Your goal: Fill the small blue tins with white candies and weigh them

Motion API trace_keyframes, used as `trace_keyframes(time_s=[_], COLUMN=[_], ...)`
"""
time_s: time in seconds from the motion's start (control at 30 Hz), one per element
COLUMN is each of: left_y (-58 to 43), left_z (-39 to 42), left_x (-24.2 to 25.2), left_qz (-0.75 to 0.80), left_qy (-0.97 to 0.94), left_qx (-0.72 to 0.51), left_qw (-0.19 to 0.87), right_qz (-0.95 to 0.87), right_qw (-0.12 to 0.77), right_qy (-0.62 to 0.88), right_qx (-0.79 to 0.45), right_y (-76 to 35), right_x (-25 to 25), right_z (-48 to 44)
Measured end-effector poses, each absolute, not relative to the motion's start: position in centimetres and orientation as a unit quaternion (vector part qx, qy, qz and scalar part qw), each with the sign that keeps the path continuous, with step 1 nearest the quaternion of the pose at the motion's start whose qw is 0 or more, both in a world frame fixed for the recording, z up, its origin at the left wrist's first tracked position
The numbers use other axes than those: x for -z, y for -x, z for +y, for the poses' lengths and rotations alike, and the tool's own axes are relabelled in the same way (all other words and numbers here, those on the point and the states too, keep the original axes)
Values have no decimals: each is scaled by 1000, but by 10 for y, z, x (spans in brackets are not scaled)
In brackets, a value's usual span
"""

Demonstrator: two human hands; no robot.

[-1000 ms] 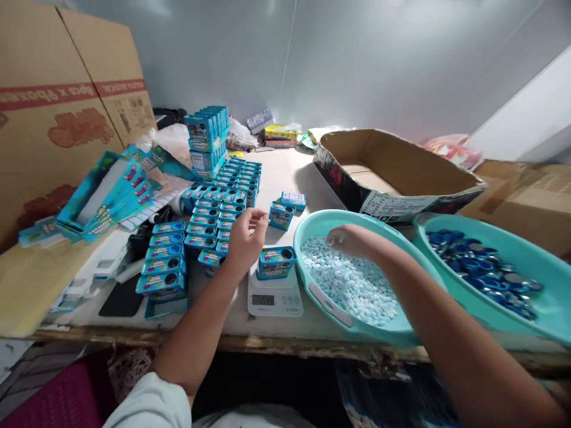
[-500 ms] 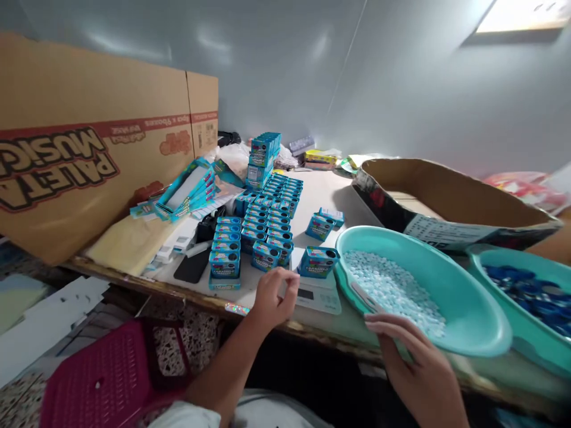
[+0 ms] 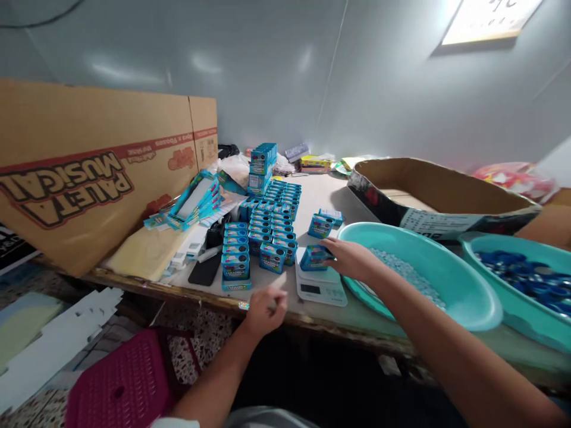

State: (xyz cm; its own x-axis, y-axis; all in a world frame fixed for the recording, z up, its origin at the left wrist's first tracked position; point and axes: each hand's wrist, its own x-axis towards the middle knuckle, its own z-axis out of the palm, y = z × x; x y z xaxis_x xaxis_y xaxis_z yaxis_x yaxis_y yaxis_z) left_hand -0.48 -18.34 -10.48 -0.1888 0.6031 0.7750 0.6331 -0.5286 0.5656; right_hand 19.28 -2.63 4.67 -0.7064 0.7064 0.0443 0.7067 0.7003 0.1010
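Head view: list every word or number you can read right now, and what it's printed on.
"PALETA MUSICAL": upside down on the big cardboard box.
The red band on that box: print too small.
Labels blurred on the blue box on the scale, in the right hand, and on the stacked blue boxes.
Scale display: unreadable.
Label on the cardboard tray: too small.
The wall sign: blurred.
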Motion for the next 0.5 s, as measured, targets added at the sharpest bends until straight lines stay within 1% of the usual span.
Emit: trace_keyframes(time_s=[0.1, 0.17, 0.2, 0.27, 0.33, 0.37, 0.43, 0.5], left_y=[38, 61, 71, 84, 89, 89, 88, 86], left_z=[-206, -216, -219, -220, -217, -215, -213, -212], left_x=[107, 108, 108, 109, 110, 110, 110, 107], left_qz=[-541, -585, -604, -616, -598, -585, -571, -573], left_qy=[526, 462, 436, 397, 368, 358, 347, 346], left_qx=[653, 663, 666, 679, 701, 712, 726, 731], left_qw=[60, 64, 43, -35, -124, -150, -161, -132], right_qz=[-942, -953, -955, -957, -957, -957, -958, -959], right_qw=[45, 74, 84, 88, 83, 85, 103, 139], right_qy=[328, 294, 283, 262, 240, 231, 216, 191], right_qx=[46, 12, -16, -84, -141, -154, -158, -157], right_y=[-180, -159, -144, -111, -80, -68, -51, -45], right_x=[-70, -83, -87, -88, -81, -75, -61, -40], right_z=[-44, -61, -70, -86, -98, -101, -102, -94])
